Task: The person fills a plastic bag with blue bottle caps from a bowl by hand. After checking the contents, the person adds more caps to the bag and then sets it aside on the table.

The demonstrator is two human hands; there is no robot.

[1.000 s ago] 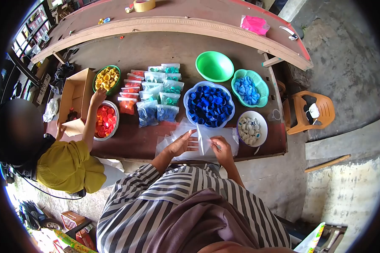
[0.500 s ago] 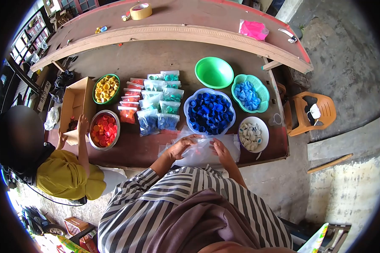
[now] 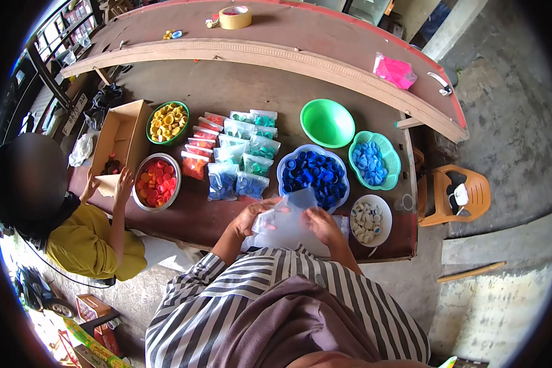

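Note:
A clear plastic bag is lifted in front of my body, just over the table's near edge. My left hand grips its left side, with fingers partly hidden behind the film. On the opposite side my right hand pinches the bag between thumb and fingers. Nothing shows inside it. Just beyond stands a scalloped bowl of dark blue caps. Nearest my right hand is a white bowl with whitish caps. Filled bags of blue caps lie beyond my left hand.
A co-worker's hands are at a cardboard box on the left. Around stand a metal bowl of red caps, yellow caps, a green bowl and light blue caps. A raised shelf spans the back.
The plastic bag has been raised and spread upward between my hands. My view has shifted, moving the table contents right and slightly down. The co-worker's hands remain at the box.

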